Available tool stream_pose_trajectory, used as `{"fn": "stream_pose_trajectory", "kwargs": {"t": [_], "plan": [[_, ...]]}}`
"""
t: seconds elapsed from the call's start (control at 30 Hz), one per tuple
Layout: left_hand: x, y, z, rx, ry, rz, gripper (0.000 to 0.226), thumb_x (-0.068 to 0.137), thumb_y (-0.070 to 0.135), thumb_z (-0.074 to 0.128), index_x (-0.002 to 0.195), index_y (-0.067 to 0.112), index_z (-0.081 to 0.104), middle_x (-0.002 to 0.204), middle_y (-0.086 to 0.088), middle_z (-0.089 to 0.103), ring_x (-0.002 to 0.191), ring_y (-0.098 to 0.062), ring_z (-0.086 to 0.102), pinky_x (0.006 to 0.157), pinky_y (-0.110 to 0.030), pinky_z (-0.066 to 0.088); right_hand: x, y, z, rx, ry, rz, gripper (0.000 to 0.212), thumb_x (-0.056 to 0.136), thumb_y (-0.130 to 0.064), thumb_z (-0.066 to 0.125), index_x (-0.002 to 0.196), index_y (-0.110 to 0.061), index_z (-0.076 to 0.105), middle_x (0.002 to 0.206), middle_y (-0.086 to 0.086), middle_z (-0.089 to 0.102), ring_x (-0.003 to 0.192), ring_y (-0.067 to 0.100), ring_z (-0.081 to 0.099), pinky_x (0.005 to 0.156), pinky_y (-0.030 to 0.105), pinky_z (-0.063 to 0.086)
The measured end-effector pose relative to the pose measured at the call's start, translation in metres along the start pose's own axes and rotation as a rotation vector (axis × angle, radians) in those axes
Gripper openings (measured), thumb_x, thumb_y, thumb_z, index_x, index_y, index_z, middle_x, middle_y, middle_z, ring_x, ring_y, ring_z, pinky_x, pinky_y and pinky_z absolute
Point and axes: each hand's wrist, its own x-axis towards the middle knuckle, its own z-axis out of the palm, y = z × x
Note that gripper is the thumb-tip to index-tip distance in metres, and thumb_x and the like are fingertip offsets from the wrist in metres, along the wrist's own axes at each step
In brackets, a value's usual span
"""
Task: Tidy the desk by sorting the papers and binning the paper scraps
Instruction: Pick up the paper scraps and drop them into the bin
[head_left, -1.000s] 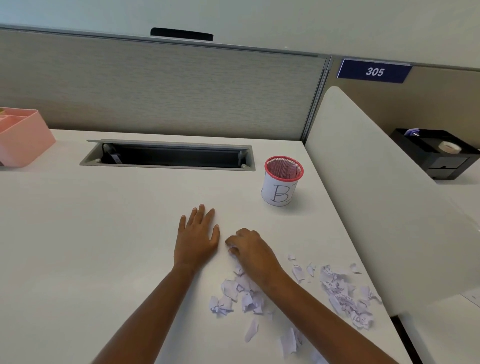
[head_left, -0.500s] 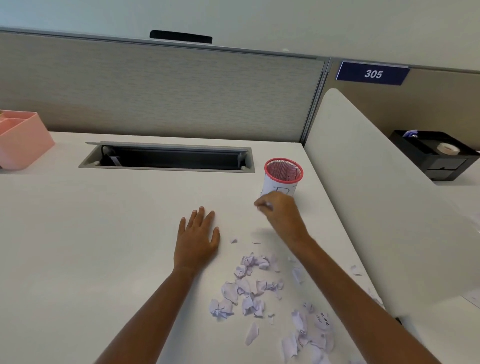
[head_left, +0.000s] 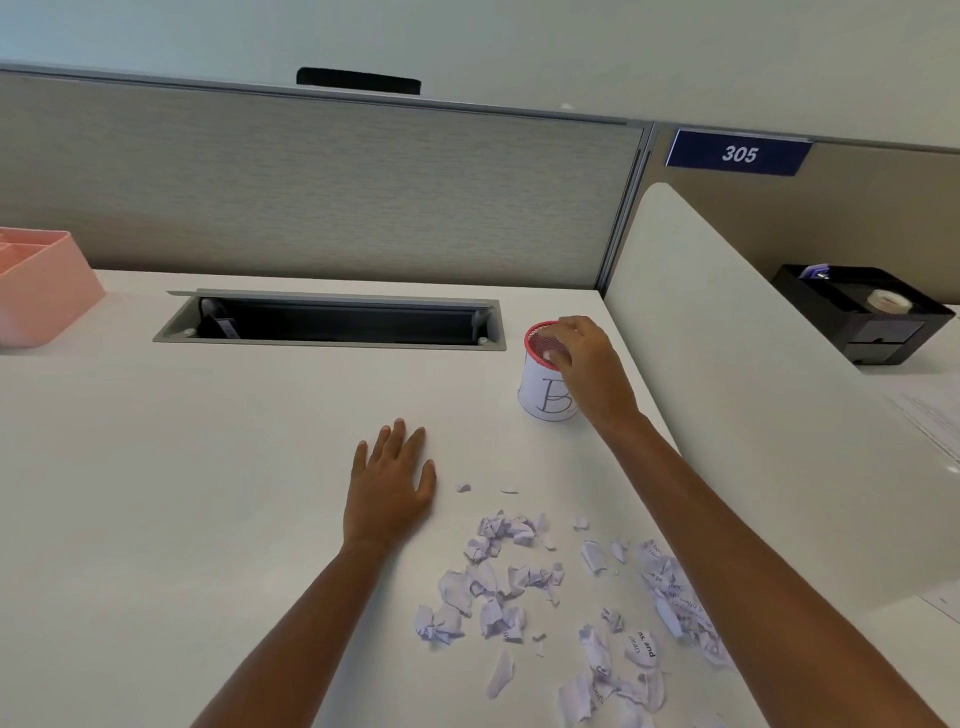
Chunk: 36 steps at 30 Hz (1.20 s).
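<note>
R hand (head_left: 584, 364) over cup (head_left: 545, 395) rim, fingers bunched, pinch unclear; L hand (head_left: 389, 488) flat, fingers spread, beside scraps (head_left: 498, 587).

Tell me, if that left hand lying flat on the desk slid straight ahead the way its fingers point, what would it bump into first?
Probably the open cable slot set into the desk. The left hand points away and slightly right over bare surface; the cup marked B sits off to the right of that line.
</note>
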Motion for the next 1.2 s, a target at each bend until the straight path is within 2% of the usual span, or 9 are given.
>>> {"fn": "stream_pose_trajectory", "kwargs": {"t": [0.13, 0.2, 0.37, 0.43, 0.53, 0.7, 0.9, 1.03, 1.2], "plan": [[0.0, 0.0, -0.001, 0.002, -0.002, -0.002, 0.052, 0.098, 0.034, 0.03, 0.148, 0.023, 0.021, 0.159, -0.002, 0.011, 0.147, -0.017, 0.009, 0.12, -0.035, 0.002, -0.037, -0.008, 0.007, 0.075, 0.069, -0.074, 0.029, 0.092, -0.006, 0.051, 0.119, -0.005, 0.061, 0.13, 0.015, 0.053, 0.12, 0.029, 0.048, 0.099, 0.021, 0.033], [-0.001, 0.0, -0.001, -0.002, -0.002, -0.002, 0.052, 0.098, 0.033, 0.03, 0.148, 0.023, 0.022, 0.159, -0.002, 0.012, 0.147, -0.017, 0.009, 0.12, -0.036, 0.003, -0.059, -0.012, 0.015, 0.098, 0.005, -0.109, 0.029, 0.092, -0.014, 0.053, 0.119, -0.009, 0.061, 0.13, 0.015, 0.051, 0.123, 0.027, 0.046, 0.101, 0.022, 0.033], [0.0, 0.0, -0.001, -0.01, -0.002, -0.001, 0.052, 0.098, 0.033, 0.032, 0.148, 0.023, 0.022, 0.159, -0.002, 0.013, 0.147, -0.017, 0.01, 0.121, -0.036, 0.004, -0.094, -0.014, 0.026, 0.191, -0.649, -0.095, 0.054, 0.092, -0.04, 0.05, 0.142, -0.027, 0.034, 0.154, 0.003, 0.021, 0.141, 0.018, 0.021, 0.113, 0.031, 0.021], [0.0, 0.0, -0.001, -0.011, 0.001, 0.001, 0.052, 0.098, 0.033, 0.032, 0.148, 0.022, 0.023, 0.158, -0.003, 0.013, 0.147, -0.017, 0.011, 0.12, -0.036, 0.004, -0.1, -0.015, 0.027, 0.191, -0.778, -0.091, 0.061, 0.089, -0.043, 0.054, 0.143, -0.032, 0.028, 0.156, 0.002, 0.015, 0.143, 0.018, 0.016, 0.114, 0.034, 0.018], [0.0, 0.0, -0.001, -0.014, 0.006, 0.0, 0.051, 0.098, 0.032, 0.033, 0.147, 0.022, 0.025, 0.158, -0.003, 0.014, 0.147, -0.018, 0.012, 0.12, -0.036, 0.005, -0.105, -0.021, 0.031, 0.157, -0.831, -0.127, 0.067, 0.084, -0.041, 0.062, 0.142, -0.033, 0.03, 0.157, 0.0, 0.014, 0.144, 0.016, 0.014, 0.115, 0.032, 0.017], [0.0, 0.0, 0.0, -0.009, 0.009, 0.001, 0.051, 0.098, 0.033, 0.032, 0.148, 0.022, 0.024, 0.158, -0.003, 0.014, 0.147, -0.017, 0.011, 0.12, -0.036, 0.004, -0.109, -0.029, 0.041, -0.002, -0.735, -0.354, 0.046, 0.087, -0.022, 0.061, 0.132, -0.016, 0.05, 0.151, 0.001, 0.032, 0.137, 0.019, 0.027, 0.109, 0.03, 0.027], [0.0, 0.001, 0.0, -0.009, 0.009, -0.006, 0.051, 0.098, 0.032, 0.033, 0.147, 0.023, 0.024, 0.158, -0.002, 0.013, 0.147, -0.017, 0.011, 0.12, -0.036, 0.004, -0.106, -0.026, 0.046, -0.074, -0.599, -0.388, 0.03, 0.094, -0.008, 0.047, 0.12, -0.013, 0.06, 0.128, 0.009, 0.053, 0.114, 0.025, 0.048, 0.091, 0.036, 0.043], [0.0, 0.0, 0.0, -0.012, 0.009, -0.008, 0.051, 0.098, 0.033, 0.032, 0.147, 0.023, 0.024, 0.158, -0.002, 0.013, 0.147, -0.017, 0.011, 0.12, -0.035, 0.003, -0.099, -0.022, 0.051, -0.06, -0.554, -0.37, 0.03, 0.091, 0.0, 0.044, 0.111, -0.006, 0.065, 0.116, 0.012, 0.059, 0.105, 0.027, 0.054, 0.088, 0.038, 0.044], [0.0, 0.0, 0.0, -0.022, 0.011, -0.008, 0.051, 0.098, 0.033, 0.032, 0.147, 0.024, 0.024, 0.158, -0.001, 0.013, 0.147, -0.016, 0.01, 0.12, -0.035, 0.002, -0.08, -0.021, 0.038, 0.141, -0.427, -0.202, 0.023, 0.086, 0.0, 0.056, 0.105, -0.003, 0.069, 0.108, 0.014, 0.065, 0.096, 0.024, 0.063, 0.082, 0.022, 0.044]]}}
